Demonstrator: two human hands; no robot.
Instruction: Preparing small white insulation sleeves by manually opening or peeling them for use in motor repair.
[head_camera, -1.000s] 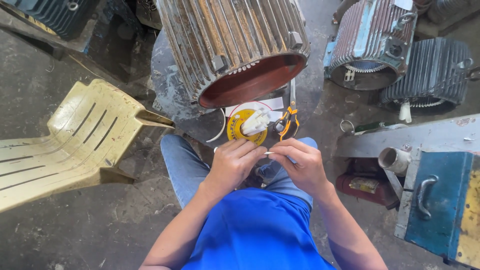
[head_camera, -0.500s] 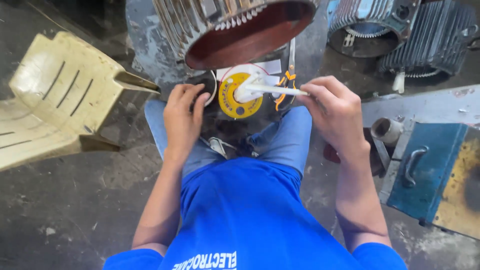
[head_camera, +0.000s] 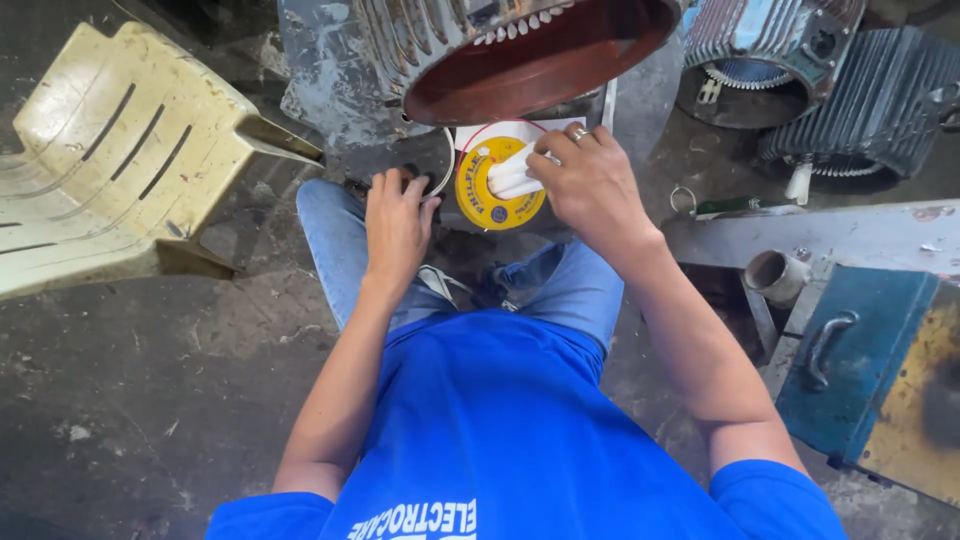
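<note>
Workshop floor: stained, oil-dark concrete (head_camera: 150, 400), viewed from above the seated person's lap.

Large finned motor housing (head_camera: 500, 50), open red-lined mouth tilted toward the person, at top centre. Two further finned motor casings (head_camera: 860, 90) at top right. Pale yellow plastic chair (head_camera: 110, 160), tipped over, at left. Blue and yellow metal box (head_camera: 880, 380) with a handle, at right; short grey pipe stub (head_camera: 775, 272) just beside it.

Yellow tape spool (head_camera: 495, 185), flat face up, lies just below the housing mouth, between the knees and beyond them.

Right hand (head_camera: 595, 185): fingers curled closed on a white strip or wad (exact material cannot be told) at the spool's right edge, touching it; the nearer hand.

Left hand (head_camera: 397, 225): fingers spread, holding nothing, resting palm down on the left knee, just left of the spool.
</note>
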